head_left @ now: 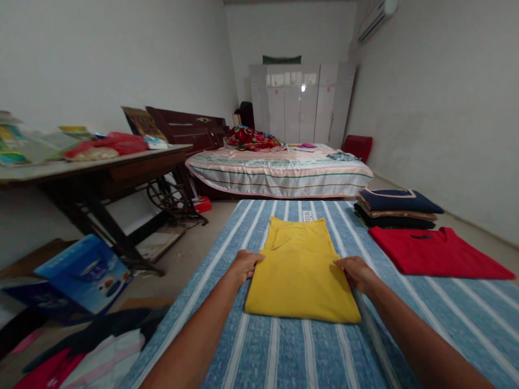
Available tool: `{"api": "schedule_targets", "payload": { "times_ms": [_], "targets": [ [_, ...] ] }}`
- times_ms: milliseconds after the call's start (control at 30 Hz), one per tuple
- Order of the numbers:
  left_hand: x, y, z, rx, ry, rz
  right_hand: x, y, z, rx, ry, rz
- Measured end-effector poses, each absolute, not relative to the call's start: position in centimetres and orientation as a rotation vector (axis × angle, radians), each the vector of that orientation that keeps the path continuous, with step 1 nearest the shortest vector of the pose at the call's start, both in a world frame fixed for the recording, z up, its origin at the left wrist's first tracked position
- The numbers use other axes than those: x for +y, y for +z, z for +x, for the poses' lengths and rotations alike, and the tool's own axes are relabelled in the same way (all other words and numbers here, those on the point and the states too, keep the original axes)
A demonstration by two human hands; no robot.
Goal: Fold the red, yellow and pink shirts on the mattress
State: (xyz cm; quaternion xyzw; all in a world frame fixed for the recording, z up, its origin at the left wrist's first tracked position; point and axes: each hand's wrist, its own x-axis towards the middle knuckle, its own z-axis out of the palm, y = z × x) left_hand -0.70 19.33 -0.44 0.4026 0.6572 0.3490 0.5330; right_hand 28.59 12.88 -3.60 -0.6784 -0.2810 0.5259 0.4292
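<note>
In my head view, the yellow garment (302, 289) lies folded in front of me on the blue-and-white striped cover (279, 356), its wider near panel overlapping the narrower far part. My left hand (245, 266) has its fingers drawn in on the left end of that panel's far edge. My right hand (356, 273) has the right end of the same edge between narrowed fingertips, so both hands are holding the yellow garment.

To the right of the yellow garment is a red garment (440, 253), spread flat, and just beyond that, on the yellow garment's far right, a stack of folded clothes (399, 208) with a dark blue piece on top. Some white lettering shows just past the yellow garment's far edge. Well beyond it stands a bed (279, 175) with a red patterned blanket (253, 139) on it, and farther off a pale wardrobe (300, 116). Well to the yellow garment's left are a sewing-machine table (158, 156) and, lower, a blue box (87, 275).
</note>
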Motion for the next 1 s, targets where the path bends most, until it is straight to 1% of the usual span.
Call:
{"api": "schedule_targets", "payload": {
  "times_ms": [167,267,367,467,600,733,900,1000],
  "targets": [
    [21.5,-1.0,0.4,1.542,0.865,0.993,15.7,-4.0,28.1,-0.721,1.299,-1.695],
    [21.4,-1.0,0.1,1.441,0.839,1.009,15.9,-3.8,28.0,-0.751,1.385,-1.623],
    [21.0,-1.1,-0.6,1.202,0.767,0.995,15.4,-3.6,28.6,-0.798,1.524,-1.465],
    [20.9,-1.5,-0.9,1.178,0.732,0.958,15.1,-3.9,29.4,-0.808,1.596,-1.424],
    [21.6,-2.0,-0.4,1.297,0.785,0.982,15.8,-4.8,29.8,-0.815,1.529,-1.498],
    [22.1,-2.2,0.0,1.375,0.910,1.039,16.6,-5.2,29.9,-0.817,1.418,-1.510],
    [21.6,-2.0,-0.2,1.141,1.074,0.989,16.4,-4.7,29.8,-0.813,1.381,-1.415],
    [21.6,-2.0,0.0,1.201,0.998,1.036,16.4,-4.8,29.6,-0.808,1.377,-1.430]
  ]
}}
